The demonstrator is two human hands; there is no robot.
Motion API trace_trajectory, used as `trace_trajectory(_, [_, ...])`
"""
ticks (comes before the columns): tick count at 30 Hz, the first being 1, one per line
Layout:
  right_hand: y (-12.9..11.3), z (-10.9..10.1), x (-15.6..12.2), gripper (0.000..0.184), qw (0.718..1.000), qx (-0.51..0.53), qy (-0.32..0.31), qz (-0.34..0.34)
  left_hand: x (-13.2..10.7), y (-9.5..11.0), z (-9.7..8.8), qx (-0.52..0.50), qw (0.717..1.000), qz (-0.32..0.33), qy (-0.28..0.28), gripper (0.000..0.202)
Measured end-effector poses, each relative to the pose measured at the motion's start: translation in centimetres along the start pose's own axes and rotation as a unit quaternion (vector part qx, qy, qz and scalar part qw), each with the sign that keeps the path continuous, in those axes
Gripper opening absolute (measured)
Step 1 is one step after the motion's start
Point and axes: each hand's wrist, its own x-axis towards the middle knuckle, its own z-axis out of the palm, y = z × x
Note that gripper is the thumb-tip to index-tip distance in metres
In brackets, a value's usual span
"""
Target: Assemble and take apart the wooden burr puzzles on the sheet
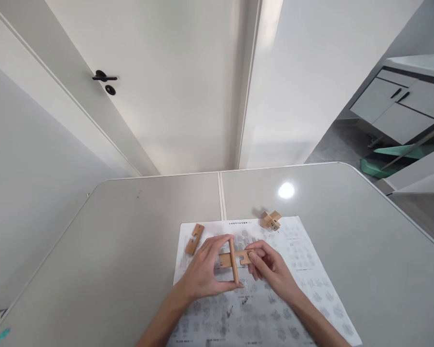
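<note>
My left hand (pixel 208 266) grips a slim wooden puzzle piece (pixel 234 270) by its two ends, between the thumb and the fingers. A flat notched wooden puzzle piece (pixel 244 257) crosses it, and its right end is pinched in my right hand (pixel 269 270). Where they cross, I cannot tell how the two fit together. Left of my left hand lies another notched wooden piece (pixel 194 239) on the printed paper sheet (pixel 311 289). An assembled cross-shaped wooden block (pixel 271 220) stands at the sheet's far right edge.
The sheet lies on a grey folding table (pixel 137 241) with a white seam (pixel 221 193) across its middle. Beyond the table's far edge is a white door with a black handle (pixel 104 77). A white cabinet (pixel 401 94) stands at the right.
</note>
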Motion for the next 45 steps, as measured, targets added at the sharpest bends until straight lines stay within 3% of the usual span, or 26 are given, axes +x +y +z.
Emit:
trace_trajectory(6, [-0.2,-0.2,0.1,0.032,1.000,-0.001,0.004,0.005,-1.1,-0.7,-0.4,0.011,1.000,-0.015,0.020,0.102])
trace_trajectory(13, [-0.1,-0.6,0.3,0.033,1.000,-0.009,-0.007,0.004,-2.2,-0.7,-2.2,0.043,0.998,-0.050,0.000,0.097])
trace_trajectory(17, [0.0,-0.7,0.5,0.033,1.000,-0.006,0.016,0.000,-2.5,-1.4,-3.2,0.051,0.997,-0.055,0.029,0.093])
trace_trajectory(25, [0.2,-0.3,0.3,0.035,0.995,-0.094,-0.015,-0.013,-2.2,-3.7,-3.9,0.157,0.988,0.002,-0.010,0.095])
trace_trajectory(32, [0.6,0.1,0.0,0.038,0.967,-0.246,-0.032,-0.056,-1.8,-4.5,-3.9,0.203,0.977,0.046,-0.052,0.090])
trace_trajectory(40, [1.0,0.4,0.1,0.028,0.927,-0.350,0.026,-0.136,-1.7,-3.1,-3.9,0.188,0.975,0.058,-0.100,0.077])
trace_trajectory(45, [1.4,0.8,0.3,0.026,0.903,-0.390,0.025,-0.180,-1.9,-2.2,-3.1,0.187,0.973,0.069,-0.119,0.098])
